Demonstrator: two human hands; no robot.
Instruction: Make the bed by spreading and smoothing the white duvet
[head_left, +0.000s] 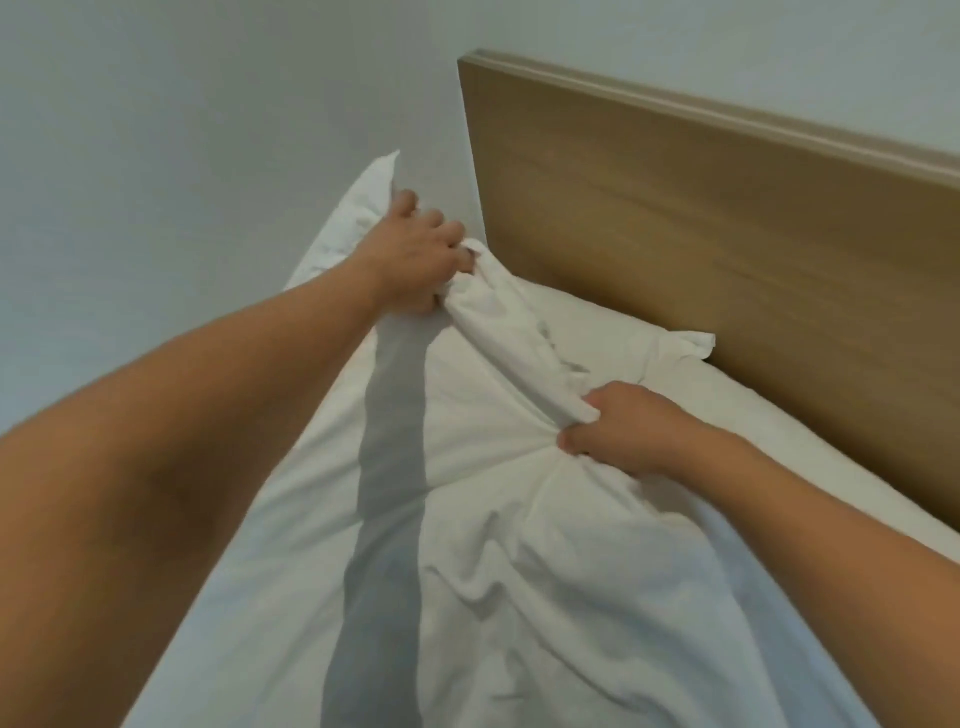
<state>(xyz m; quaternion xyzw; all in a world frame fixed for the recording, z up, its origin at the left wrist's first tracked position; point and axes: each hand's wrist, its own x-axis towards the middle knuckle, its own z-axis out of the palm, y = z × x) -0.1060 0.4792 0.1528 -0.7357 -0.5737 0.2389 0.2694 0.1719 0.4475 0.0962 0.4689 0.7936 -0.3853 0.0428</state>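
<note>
The white duvet (498, 561) lies crumpled across the bed and fills the lower middle of the head view. My left hand (415, 254) grips its top edge at the far left, close to the headboard's left end. My right hand (623, 431) pinches the same bunched edge further right, fingers curled round a fold. The stretch of edge between my two hands is rolled into a thick ridge. A white pillow (613, 338) lies behind that ridge against the headboard, partly hidden by the duvet.
A light wooden headboard (727, 218) stands along the right and back. A pale wall (182, 130) runs close along the bed's left side. A strip of white mattress sheet (810, 436) shows at the foot of the headboard on the right.
</note>
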